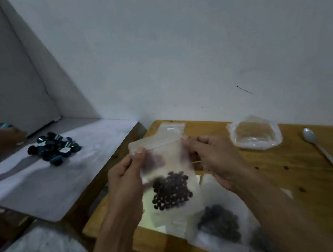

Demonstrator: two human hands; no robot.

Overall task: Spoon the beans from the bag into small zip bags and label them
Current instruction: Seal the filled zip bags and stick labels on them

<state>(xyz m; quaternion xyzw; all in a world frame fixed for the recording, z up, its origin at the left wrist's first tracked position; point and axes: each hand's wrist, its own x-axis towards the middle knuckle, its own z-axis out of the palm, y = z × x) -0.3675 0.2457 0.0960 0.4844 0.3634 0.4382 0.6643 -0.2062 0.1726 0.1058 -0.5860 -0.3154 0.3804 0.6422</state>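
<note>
I see a frosted clear zip bag (pixel 162 163) with dark, near-black beans (pixel 171 191) inside. The desk (pixel 310 171) is honey-yellow wood with dark knots. The spoon (pixel 321 149) is white. On the grey-white surface (pixel 46 178) to the left sit black and teal caps (pixel 54 148). The wall (pixel 171 49) is pale grey.

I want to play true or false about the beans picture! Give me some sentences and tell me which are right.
1. Both hands, left hand and right hand, pinch the top of the zip bag. True.
2. The zip bag is empty. False: dark beans sit inside it.
3. The white spoon lies on the wooden table. True.
4. The spoon is in the right hand. False: it lies apart, to the right.
5. Another bag of beans lies on the table. True.
</note>
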